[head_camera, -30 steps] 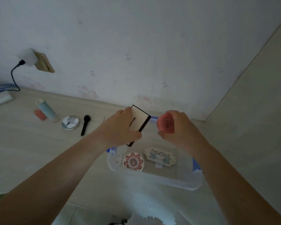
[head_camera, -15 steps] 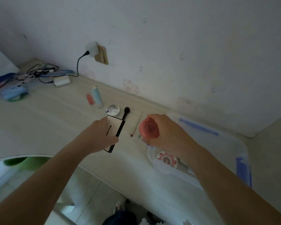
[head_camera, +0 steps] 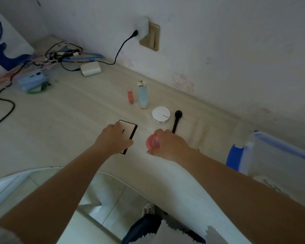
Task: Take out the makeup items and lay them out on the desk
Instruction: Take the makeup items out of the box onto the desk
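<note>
The left hand [head_camera: 113,140] holds a flat pale palette [head_camera: 128,132] with a dark rim. The fingers are curled over its near end, and the far end sticks out toward the wall. It sits low over the middle of the desk [head_camera: 60,111], so it looks ready to be put down there.

The right hand [head_camera: 167,145] is closed around a small round pink case [head_camera: 153,143]. The fingers wrap its sides, and the lid faces up. It is just beside the palette, near the front edge of the desk.

Other makeup already lies in a row toward the back edge: a small orange tube [head_camera: 130,96], a light blue tube [head_camera: 142,95], a round white compact [head_camera: 161,114] and a black brush [head_camera: 176,122]. The two held things probably go next to this row, so they all stay neat together.

The clear box [head_camera: 271,155] with blue clips stands at the right edge of the desk, well apart from the hands.
</note>
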`<state>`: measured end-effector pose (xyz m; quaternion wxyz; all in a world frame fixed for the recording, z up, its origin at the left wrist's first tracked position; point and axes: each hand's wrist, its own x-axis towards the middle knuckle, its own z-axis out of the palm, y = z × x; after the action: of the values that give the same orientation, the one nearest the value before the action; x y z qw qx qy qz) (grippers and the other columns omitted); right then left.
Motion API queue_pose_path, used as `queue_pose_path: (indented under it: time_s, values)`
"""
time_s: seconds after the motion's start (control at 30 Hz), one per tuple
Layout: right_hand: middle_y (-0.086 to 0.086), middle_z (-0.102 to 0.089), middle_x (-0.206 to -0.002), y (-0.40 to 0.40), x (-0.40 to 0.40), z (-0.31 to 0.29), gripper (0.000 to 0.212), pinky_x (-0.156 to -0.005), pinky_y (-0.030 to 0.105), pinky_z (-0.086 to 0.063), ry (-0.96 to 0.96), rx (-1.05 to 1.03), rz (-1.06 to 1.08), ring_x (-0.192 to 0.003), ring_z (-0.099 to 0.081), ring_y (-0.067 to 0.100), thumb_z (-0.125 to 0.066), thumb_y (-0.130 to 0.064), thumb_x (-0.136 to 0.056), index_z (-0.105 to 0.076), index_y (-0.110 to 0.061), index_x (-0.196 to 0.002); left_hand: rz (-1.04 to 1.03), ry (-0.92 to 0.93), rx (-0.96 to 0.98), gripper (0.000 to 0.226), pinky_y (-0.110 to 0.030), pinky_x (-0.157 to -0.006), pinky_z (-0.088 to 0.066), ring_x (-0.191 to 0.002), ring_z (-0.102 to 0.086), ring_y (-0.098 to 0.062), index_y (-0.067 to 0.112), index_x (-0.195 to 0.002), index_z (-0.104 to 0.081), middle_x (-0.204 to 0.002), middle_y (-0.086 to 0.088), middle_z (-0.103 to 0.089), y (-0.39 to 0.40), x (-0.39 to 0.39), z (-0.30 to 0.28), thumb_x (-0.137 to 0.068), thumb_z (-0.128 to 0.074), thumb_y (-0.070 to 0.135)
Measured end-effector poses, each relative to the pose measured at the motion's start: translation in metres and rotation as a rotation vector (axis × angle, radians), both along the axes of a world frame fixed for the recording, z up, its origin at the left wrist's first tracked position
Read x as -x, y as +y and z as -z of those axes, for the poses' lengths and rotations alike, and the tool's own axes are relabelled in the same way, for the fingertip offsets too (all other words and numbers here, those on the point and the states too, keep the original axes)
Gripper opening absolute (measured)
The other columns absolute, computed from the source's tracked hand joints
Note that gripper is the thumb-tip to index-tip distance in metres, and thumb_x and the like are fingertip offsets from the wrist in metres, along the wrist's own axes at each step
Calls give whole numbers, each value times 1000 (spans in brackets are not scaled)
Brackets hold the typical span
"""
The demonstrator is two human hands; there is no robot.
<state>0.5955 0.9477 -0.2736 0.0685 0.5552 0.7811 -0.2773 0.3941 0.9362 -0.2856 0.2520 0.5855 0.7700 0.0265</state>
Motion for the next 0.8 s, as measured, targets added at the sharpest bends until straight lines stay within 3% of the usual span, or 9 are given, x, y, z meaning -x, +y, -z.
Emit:
queue_pose_path:
  time_s: [0.23, 0.5, 0.8]
  values:
    - [9, -45, -119, 23, 63, 37, 71, -78, 38, -48, -59, -12, 29, -100, -58, 32, -63, -57, -77, -35, -16, -128, -12, 123, 12, 71, -41, -97, -38, -119, -42, -36, 5, -135, -33, -126, -17, -46, 20, 39, 29, -74, -62, 26]
    - [10, -38, -121, 30, 95, 62, 68, -77, 37, -49, -31, -6, 88, -98, -58, 33, -67, -48, -78, -35, -18, -129, -28, 125, -25, 68, -42, -95, -40, -121, -41, -34, 7, -135, -34, -130, -13, -45, 36, 61, 57, -74, -57, 26]
    - [7, -34, -124, 44, 113, 74, 69, -82, 37, -50, 47, -37, 152, -102, -56, 30, -68, -42, -78, -35, -20, -134, -17, 134, -120, 73, -42, -94, -40, -131, -33, -31, 7, -138, -32, -144, -5, -37, 54, 73, 78, -79, -59, 41]
